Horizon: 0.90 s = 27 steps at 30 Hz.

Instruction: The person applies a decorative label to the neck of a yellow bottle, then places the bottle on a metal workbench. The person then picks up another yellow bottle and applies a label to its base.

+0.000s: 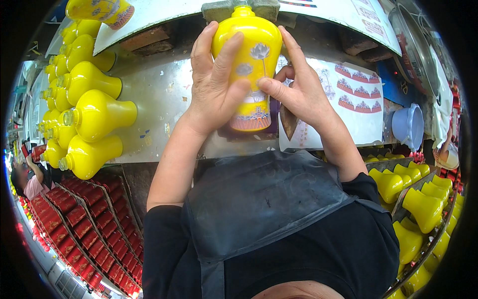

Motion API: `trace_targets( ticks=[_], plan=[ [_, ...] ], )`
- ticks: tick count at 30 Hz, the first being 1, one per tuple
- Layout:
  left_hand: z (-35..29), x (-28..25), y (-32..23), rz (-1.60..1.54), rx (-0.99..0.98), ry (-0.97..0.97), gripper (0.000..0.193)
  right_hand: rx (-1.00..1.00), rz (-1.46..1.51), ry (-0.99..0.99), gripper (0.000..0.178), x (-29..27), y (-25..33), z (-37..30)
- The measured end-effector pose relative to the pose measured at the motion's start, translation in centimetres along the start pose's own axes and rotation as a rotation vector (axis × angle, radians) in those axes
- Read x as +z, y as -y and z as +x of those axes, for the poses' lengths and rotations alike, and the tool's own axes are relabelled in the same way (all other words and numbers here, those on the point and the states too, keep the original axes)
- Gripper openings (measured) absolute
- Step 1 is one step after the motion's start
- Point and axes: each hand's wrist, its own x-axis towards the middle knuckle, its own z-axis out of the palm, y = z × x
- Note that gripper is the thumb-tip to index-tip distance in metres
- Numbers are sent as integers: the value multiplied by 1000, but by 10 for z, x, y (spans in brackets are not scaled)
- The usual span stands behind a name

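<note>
A glossy yellow bottle [251,55] lies in front of me, its neck pointing away onto a grey pad [269,11]. Grey lotus pictures and a patterned band near its base decorate the side facing up. My left hand [211,84] holds its left side, the fingers stretched along the glass. Against the right side rests my right hand [301,84], its thumb pressing on the surface just above the band. A dark brown pointed piece [287,122] sticks out below my right palm; whether that hand grips it, I cannot tell.
Several yellow bottles [94,117] lie along the table's left side. A decal sheet [356,99] lies at right, beside a pale blue bucket [408,127]. Racks hold red pieces [87,219] at lower left and yellow bottles [423,207] at lower right. A person [35,174] is at far left.
</note>
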Motion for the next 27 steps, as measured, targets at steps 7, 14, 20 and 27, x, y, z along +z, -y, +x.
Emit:
trace_targets(
  ticks=[7,14,20,27],
  plan=[
    [1,-3,-3,38,-17,25,69,237,182,-11,57,-27,-3,9],
    [2,-2,-2,63,15,12,75,114,646,45,32,-48,12,15],
    [2,0,-1,85,44,-20,81,-387,25,2,32,-33,30,7],
    [2,-5,-1,-75,20,-24,65,-942,-564,-355,38,-26,32,4]
  ],
)
